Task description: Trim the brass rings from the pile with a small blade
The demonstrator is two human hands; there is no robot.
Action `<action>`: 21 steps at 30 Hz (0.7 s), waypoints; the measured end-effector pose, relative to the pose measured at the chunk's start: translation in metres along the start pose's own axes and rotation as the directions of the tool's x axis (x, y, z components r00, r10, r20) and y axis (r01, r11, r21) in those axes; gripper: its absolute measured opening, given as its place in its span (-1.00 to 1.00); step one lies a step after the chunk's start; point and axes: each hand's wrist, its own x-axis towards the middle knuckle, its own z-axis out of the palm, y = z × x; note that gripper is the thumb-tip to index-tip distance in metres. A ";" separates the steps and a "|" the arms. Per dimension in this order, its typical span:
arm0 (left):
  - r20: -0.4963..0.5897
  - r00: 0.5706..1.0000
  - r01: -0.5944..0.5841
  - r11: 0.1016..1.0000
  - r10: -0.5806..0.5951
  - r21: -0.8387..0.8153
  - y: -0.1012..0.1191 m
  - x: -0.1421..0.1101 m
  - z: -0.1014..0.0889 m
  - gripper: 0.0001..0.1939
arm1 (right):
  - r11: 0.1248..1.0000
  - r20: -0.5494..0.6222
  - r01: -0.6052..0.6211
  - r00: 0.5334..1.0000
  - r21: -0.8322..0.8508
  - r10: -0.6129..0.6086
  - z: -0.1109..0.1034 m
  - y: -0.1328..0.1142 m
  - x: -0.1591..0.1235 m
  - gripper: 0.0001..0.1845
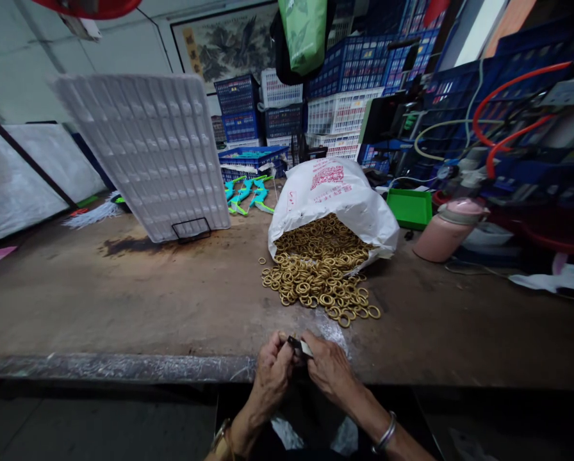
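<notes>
At the front edge of the table my two hands meet, fingers closed. My right hand grips a small tool with a black end and a pale part; its exact kind is unclear. My left hand is pinched shut beside the tool's black end, and whatever lies between its fingertips is too small and covered to make out. Just beyond the hands, a heap of gold-coloured rings spills from the mouth of a white woven sack lying on its side.
A pale ribbed panel stands upright at left on the wooden table. Behind are turquoise-green pieces and stacked crates. At right are a green tray, a pink bottle and red hoses.
</notes>
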 end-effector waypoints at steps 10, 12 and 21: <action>0.100 0.985 0.148 0.984 -0.138 -0.100 0.020 -0.015 0.007 -0.65 | 0.935 -0.132 -0.320 0.944 -0.156 0.302 -0.023 0.029 0.004 -0.80; 0.104 0.979 0.193 0.966 -0.177 -0.174 0.020 -0.014 0.007 -0.62 | 0.907 -0.210 -0.400 0.905 -0.128 0.370 -0.030 0.038 0.003 -0.82; 0.138 0.977 0.201 0.930 -0.166 -0.308 0.017 -0.010 0.005 -0.74 | 0.866 -0.222 -0.460 0.881 -0.194 0.418 -0.036 0.057 0.006 -0.82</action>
